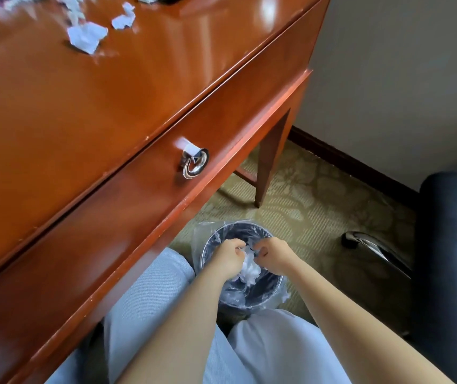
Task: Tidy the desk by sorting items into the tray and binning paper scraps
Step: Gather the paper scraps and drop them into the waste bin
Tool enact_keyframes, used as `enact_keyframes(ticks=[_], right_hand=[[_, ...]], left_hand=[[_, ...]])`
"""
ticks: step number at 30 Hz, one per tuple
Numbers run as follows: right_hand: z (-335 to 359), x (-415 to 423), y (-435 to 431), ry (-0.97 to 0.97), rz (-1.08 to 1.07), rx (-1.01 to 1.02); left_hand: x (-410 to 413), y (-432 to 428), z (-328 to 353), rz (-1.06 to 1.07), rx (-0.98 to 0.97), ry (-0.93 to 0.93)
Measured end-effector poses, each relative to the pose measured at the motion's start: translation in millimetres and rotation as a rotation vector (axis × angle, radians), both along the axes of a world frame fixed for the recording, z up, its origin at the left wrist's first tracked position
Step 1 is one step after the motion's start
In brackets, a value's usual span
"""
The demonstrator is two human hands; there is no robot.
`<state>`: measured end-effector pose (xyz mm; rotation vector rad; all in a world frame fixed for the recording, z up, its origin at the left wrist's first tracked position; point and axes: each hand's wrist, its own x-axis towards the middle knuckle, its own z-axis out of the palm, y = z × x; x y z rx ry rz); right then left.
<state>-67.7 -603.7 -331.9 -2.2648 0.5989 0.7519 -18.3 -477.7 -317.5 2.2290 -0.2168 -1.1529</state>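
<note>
A round black bin (pixel 266 296) lined with a clear plastic bag stands on the carpet below the desk's front edge. Both of my hands hang over its opening. My left hand (pixel 228 259) and my right hand (pixel 273 256) have curled fingers that pinch white paper scraps (pixel 249 266) between them, with more white paper lying inside the bin below. Several torn white paper scraps (pixel 87 37) lie on the glossy red-brown desk (pixel 77 106) at the upper left. The tray is out of view.
A drawer front with a metal ring pull (pixel 194 163) runs along the desk edge, and a desk leg (pixel 270 162) stands beyond the bin. A black chair (pixel 448 259) with a chrome base is at the right. My knees in pale trousers flank the bin.
</note>
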Motion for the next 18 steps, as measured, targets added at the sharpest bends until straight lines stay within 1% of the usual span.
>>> enact_keyframes(ticks=[5, 10, 14, 18], right_hand=[[23, 1, -6, -0.063, 0.020, -0.066], [65, 4, -8, -0.156, 0.042, -0.109], [103, 6, -3, -0.251, 0.056, -0.147], [151, 7, 8, -0.359, 0.114, -0.152]], left_hand=[[3, 5, 28, -0.076, -0.041, -0.054], [4, 17, 66, -0.215, -0.022, -0.142], [1, 26, 105, -0.328, -0.003, -0.272], [-1, 39, 150, -0.385, -0.018, -0.400]])
